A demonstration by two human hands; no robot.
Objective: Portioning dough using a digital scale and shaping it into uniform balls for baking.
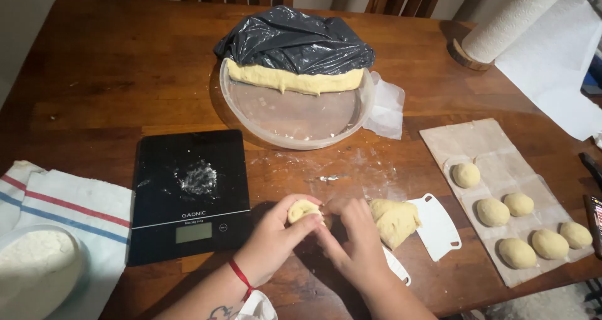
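1. We hold a small dough piece [304, 209] in both hands above the table [113, 69]: left hand [276, 238] cups it with its fingers curled round it, right hand [354, 241] presses its fingers against its side.
2. Done: six balls [522, 228] lie on brown paper [495, 144] at right.
3. Left: a cut lump [395, 220] just beside the right hand, next to a white scraper [437, 226], and the long slab [295, 80] in the clear bowl [295, 122] under black plastic [295, 41].
4. The scale [191, 191] stands bare, dusted with flour; we judge the work under halfway.

small pale dough piece [303, 209], roundish, cupped between both hands, above wooden table's front edge.
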